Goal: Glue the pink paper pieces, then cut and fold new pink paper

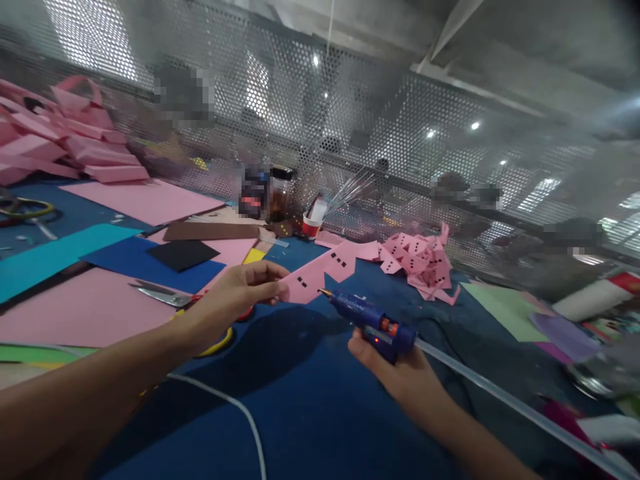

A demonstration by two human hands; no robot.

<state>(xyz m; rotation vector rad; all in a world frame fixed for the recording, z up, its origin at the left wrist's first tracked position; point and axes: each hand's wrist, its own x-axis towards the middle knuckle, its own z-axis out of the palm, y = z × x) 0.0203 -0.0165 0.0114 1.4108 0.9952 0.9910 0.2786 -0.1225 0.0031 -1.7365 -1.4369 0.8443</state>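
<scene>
My left hand (240, 290) pinches one end of a pink paper strip (320, 270) with a zigzag top edge and small dark squares, held above the blue table. My right hand (395, 367) is wrapped round a blue hot glue gun (370, 323) with a clear glue stick (500, 397) sticking out of its back. The gun's metal nozzle touches the strip's lower edge near its middle. A red light glows on the gun's body.
A heap of similar pink cut pieces (423, 263) lies behind the strip. Scissors (160, 293), pink, blue and black sheets (183, 255) lie at left; folded pink boxes (75, 143) at far left. A white cable (235, 410) crosses the blue tabletop (310, 400). Perforated metal screen (350, 133) behind.
</scene>
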